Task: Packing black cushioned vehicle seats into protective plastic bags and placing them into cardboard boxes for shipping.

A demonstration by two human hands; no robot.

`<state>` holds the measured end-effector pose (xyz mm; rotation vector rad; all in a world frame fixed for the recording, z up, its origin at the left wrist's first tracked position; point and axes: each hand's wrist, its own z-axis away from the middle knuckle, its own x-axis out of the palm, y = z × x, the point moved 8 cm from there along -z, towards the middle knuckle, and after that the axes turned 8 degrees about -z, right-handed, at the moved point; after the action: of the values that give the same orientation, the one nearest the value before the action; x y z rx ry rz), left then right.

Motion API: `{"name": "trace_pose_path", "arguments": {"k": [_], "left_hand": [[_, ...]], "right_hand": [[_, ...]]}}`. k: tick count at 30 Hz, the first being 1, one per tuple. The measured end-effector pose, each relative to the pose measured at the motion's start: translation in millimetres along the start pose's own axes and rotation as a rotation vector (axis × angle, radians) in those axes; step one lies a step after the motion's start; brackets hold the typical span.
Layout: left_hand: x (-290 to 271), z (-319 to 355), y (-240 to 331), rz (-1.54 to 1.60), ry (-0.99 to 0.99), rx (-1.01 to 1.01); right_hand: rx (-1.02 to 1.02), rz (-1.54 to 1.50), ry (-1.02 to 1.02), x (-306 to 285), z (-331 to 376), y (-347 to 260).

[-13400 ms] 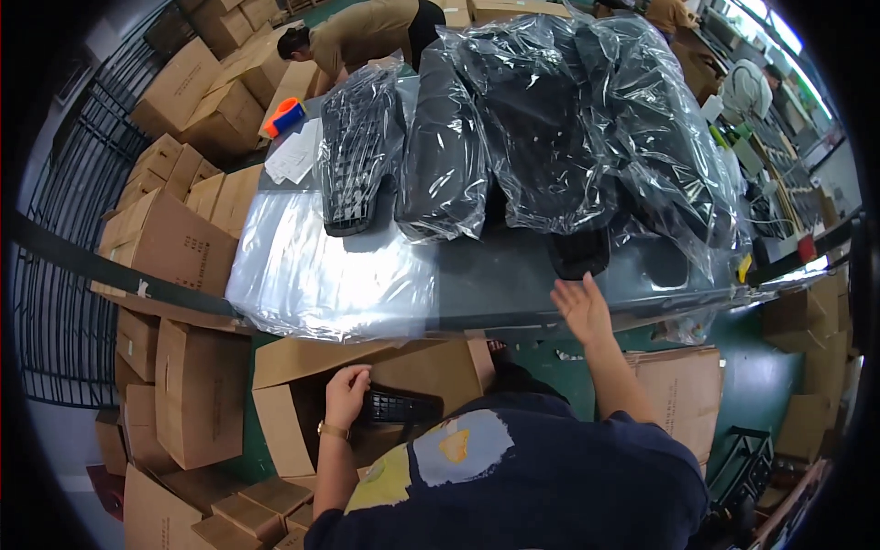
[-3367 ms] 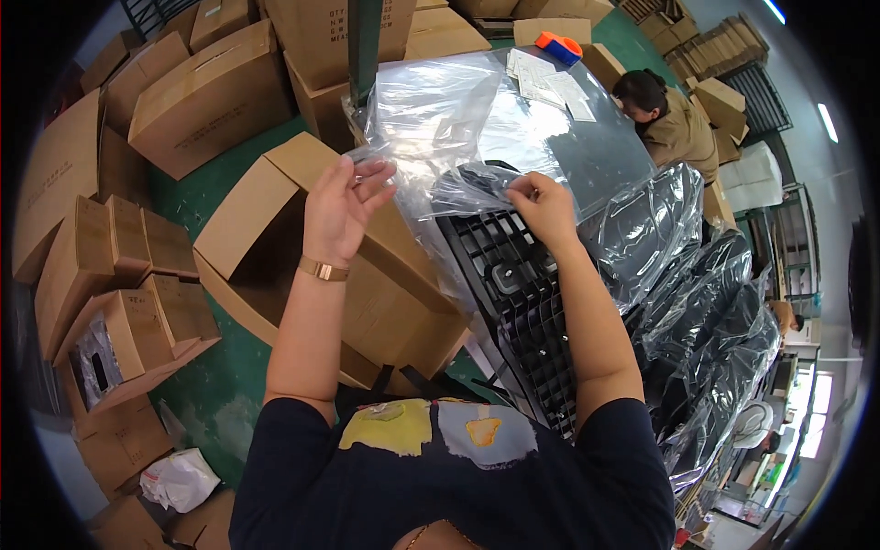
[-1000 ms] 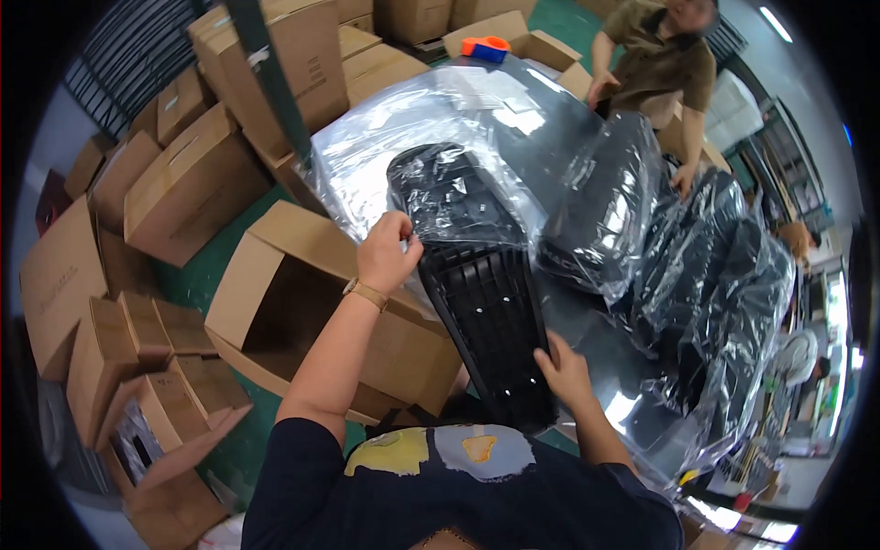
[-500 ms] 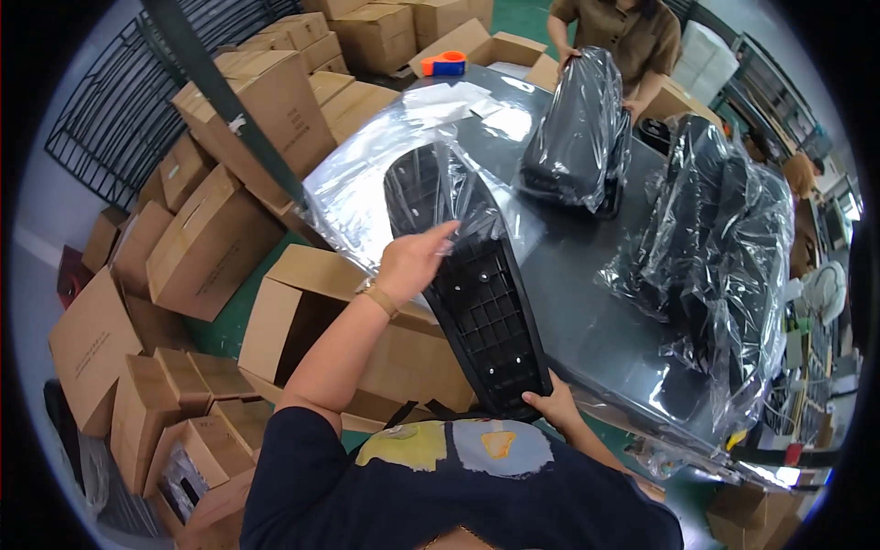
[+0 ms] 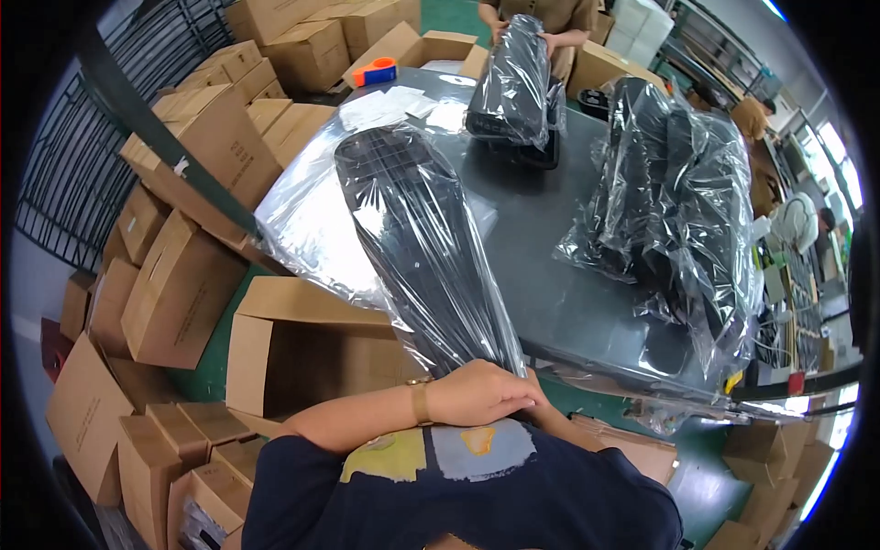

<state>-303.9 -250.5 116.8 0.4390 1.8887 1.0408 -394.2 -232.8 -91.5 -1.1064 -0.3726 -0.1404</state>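
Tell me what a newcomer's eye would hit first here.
First, the long black panel in clear plastic, slanting over the table, left hand at its near end. Then the orange-and-blue item at the table's far left, and the open carton below the near left edge.

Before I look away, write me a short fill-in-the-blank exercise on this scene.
1. Under its clear plastic cover, the long panel is ____ in colour.
2. The wristband is on the person's ____ wrist.
3. Near the white papers, the tape dispenser is orange and ____.
4. The open box left of the panel's near end is made of brown ____.

Missing words: black; left; blue; cardboard.
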Motion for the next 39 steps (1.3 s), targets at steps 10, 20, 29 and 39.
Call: {"name": "trace_pose_path", "arguments": {"k": [10,20,29,39], "left_hand": [[21.9,-8.3,30.0,0.386,-0.230,0.173],[25.1,-20.8,16.7,0.327,-0.245,0.095],[-5.2,9.4,-41.3,-0.205,0.004,-0.098],[11.7,134.1,-127.5,0.670,0.423,-0.675]], "right_hand": [[0.040,-0.012,0.277,-25.6,54.6,4.4],[0.015,-0.038,0.253,-56.4,48.5,31.3],[0.018,0.042,0.172,-33.3,-42.8,43.9],[0.030,0.122,0.183,-16.7,-44.4,21.5]]}}
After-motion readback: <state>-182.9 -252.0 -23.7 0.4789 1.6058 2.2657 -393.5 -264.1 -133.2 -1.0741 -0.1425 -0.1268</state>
